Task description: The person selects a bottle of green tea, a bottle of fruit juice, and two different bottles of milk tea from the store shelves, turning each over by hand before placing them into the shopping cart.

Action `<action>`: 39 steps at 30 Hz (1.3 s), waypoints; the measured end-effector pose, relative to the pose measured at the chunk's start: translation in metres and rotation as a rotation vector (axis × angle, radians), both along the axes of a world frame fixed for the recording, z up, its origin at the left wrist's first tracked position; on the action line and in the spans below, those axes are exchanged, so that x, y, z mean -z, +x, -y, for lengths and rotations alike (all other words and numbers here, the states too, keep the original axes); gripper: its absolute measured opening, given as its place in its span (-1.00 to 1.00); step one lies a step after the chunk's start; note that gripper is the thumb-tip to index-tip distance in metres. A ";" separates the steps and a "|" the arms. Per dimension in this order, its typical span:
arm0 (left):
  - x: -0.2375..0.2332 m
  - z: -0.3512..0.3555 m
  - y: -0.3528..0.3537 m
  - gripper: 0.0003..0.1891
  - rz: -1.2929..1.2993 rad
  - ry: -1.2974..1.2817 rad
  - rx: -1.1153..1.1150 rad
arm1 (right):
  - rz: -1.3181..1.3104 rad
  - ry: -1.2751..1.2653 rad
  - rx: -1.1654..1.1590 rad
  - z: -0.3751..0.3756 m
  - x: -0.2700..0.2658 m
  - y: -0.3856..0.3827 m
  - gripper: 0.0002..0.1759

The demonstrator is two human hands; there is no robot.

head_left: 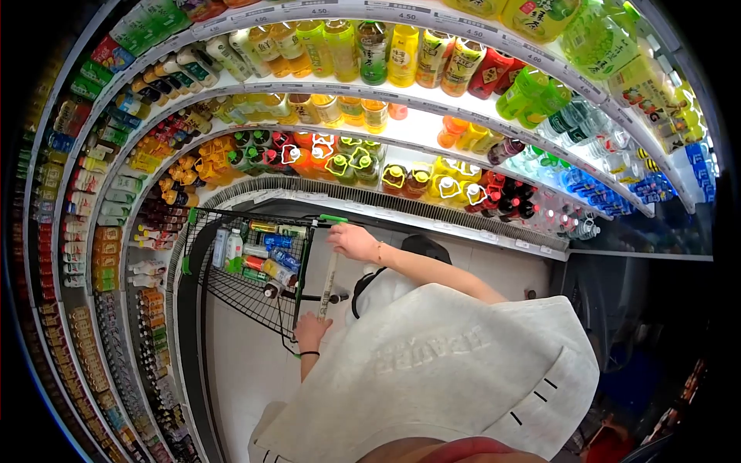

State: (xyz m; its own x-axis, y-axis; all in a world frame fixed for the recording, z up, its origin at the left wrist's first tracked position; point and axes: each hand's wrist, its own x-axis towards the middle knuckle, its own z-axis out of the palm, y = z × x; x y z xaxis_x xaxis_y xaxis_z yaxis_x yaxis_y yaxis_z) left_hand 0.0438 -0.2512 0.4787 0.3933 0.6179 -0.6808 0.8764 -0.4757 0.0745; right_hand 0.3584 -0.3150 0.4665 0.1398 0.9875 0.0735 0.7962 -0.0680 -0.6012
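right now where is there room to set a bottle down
Bare shelf in the lit gap between orange bottles; open floor tiles bordered by the cart, shelving base and pale shirt. Crowded: the cart's drinks and the bottle row above that gap.

Wore a loose, off-white top [417,409] with raised lettering [423,353] and short black dashes [515,418]. Had on a black wristband [309,353] plus a thin bracelet [379,252].

shop, price labels [407,16], shelved bottled drinks [373,54], shopping cart [245,302]
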 end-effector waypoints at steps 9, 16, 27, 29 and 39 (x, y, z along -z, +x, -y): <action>-0.073 -0.046 0.261 -0.74 0.933 -0.207 0.234 | -0.051 0.467 0.653 0.051 -0.128 0.131 -0.71; -0.119 0.000 0.462 -0.63 1.063 -1.044 -0.070 | 0.217 0.757 0.912 0.105 -0.212 0.224 -0.72; -0.164 0.113 0.597 -0.37 0.715 -1.758 -0.338 | 0.790 0.718 1.181 0.196 -0.259 0.311 -0.61; -0.165 0.133 0.614 -0.34 0.668 -1.802 -0.410 | 0.896 0.657 1.227 0.204 -0.259 0.319 -0.60; -0.163 0.173 0.669 -0.27 0.576 -2.130 -0.711 | 0.978 0.622 1.223 0.217 -0.259 0.363 -0.56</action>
